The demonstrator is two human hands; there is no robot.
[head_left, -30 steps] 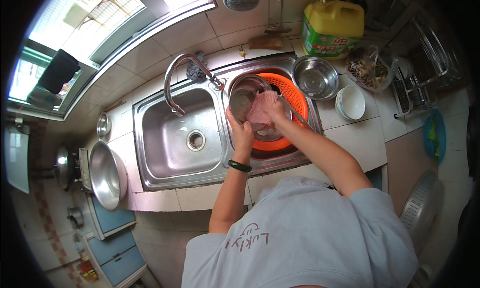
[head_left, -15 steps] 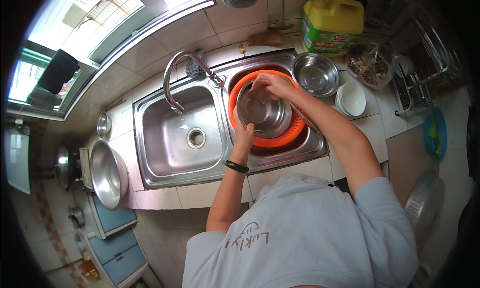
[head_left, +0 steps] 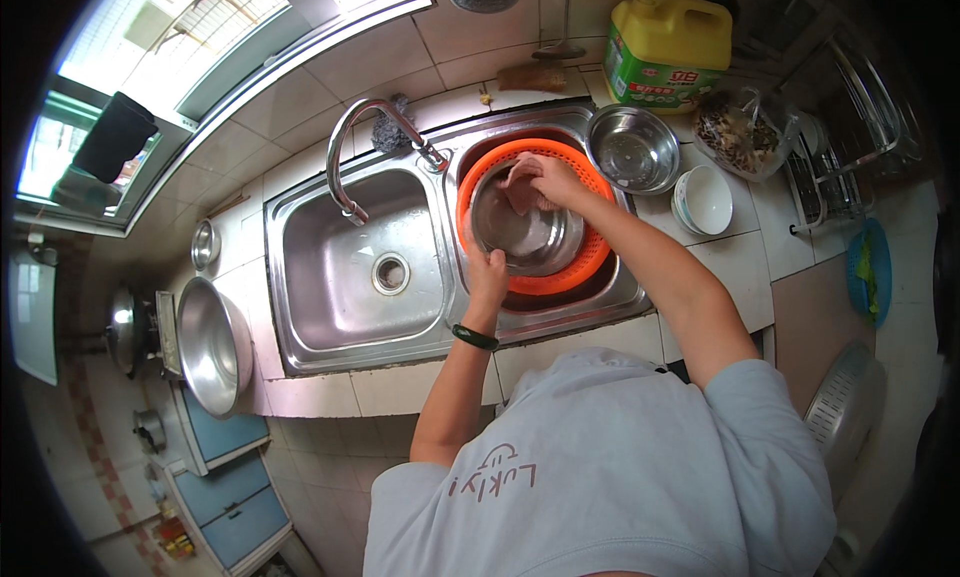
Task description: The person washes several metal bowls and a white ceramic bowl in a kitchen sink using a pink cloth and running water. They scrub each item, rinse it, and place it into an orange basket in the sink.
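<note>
A shiny steel bowl (head_left: 530, 242) is tilted inside an orange plastic basket (head_left: 592, 255), which sits in the right basin of the sink. My left hand (head_left: 487, 272) is closed on the bowl's near left rim, thumb up along the edge. Pinched in the fingers of my right hand (head_left: 556, 181) is a limp pinkish piece (head_left: 519, 191), held over the far side of the bowl. Whether it is a cloth or a slice of meat I cannot make out. A dark green bangle (head_left: 474, 337) circles my left wrist.
A curved faucet (head_left: 338, 167) stands over the left basin (head_left: 350, 317). Right of the sink are another steel bowl (head_left: 632, 149), stacked white bowls (head_left: 708, 200), a yellow jug (head_left: 668, 39), a bag of brownish pieces (head_left: 745, 137) and a wire rack (head_left: 850, 167). A large basin (head_left: 213, 347) stands left.
My right hand has shifted slightly, and the pinkish piece now hangs more plainly from its fingers over the bowl. The left hand keeps its hold on the rim.
</note>
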